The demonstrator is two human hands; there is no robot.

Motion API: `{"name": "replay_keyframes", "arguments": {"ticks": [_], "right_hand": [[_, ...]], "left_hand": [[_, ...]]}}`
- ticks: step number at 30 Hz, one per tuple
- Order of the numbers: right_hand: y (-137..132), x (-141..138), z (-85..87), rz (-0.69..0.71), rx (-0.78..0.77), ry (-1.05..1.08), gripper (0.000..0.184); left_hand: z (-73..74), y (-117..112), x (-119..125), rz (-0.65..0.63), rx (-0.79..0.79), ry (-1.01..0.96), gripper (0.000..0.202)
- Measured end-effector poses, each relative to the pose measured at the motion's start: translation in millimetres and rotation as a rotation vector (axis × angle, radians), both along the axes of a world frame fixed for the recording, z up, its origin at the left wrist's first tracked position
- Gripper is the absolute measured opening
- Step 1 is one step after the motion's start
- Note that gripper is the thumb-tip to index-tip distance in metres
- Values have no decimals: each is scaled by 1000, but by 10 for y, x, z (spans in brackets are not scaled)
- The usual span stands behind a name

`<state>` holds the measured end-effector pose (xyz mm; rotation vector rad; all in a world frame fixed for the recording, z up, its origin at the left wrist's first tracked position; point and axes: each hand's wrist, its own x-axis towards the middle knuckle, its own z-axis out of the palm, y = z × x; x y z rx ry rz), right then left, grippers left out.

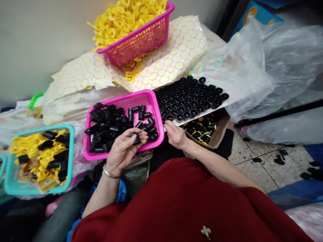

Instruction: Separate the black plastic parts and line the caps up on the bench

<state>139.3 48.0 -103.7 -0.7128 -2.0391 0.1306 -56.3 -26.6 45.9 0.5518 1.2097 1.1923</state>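
My left hand [123, 148], with a bangle at the wrist, is closed around a black plastic piece [136, 138] over the front edge of a pink basket [157, 114]. That basket holds many loose black plastic cylinders [113, 129]. My right hand [176, 135] is pinched closed at the near left corner of a board covered with upright black round caps [188, 107]. Its fingertips are beside the nearest caps; whether something small is between them is hidden.
Behind stands a pink basket [141, 37] heaped with yellow plastic parts [128, 16], on sticker sheets [174, 60]. A turquoise basket [72, 151] sits left. Below the caps is a cardboard box [220, 134] of black-and-yellow pieces. Plastic bags [285, 67] bulge at right; black pieces [280, 158] lie on the floor.
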Motion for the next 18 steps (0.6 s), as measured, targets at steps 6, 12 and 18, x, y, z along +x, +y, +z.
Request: {"name": "replay_keyframes", "arguments": {"ticks": [6, 12, 18], "right_hand": [[-326, 143, 574, 272, -99, 86, 60], [-403, 94, 810, 533, -226, 118, 35], [-481, 127, 673, 591, -982, 570, 34]], "left_hand": [[-55, -19, 310, -299, 23, 3, 110], [-111, -30, 384, -382, 16, 39, 120], [-73, -38, 18, -134, 207, 720, 54]]}}
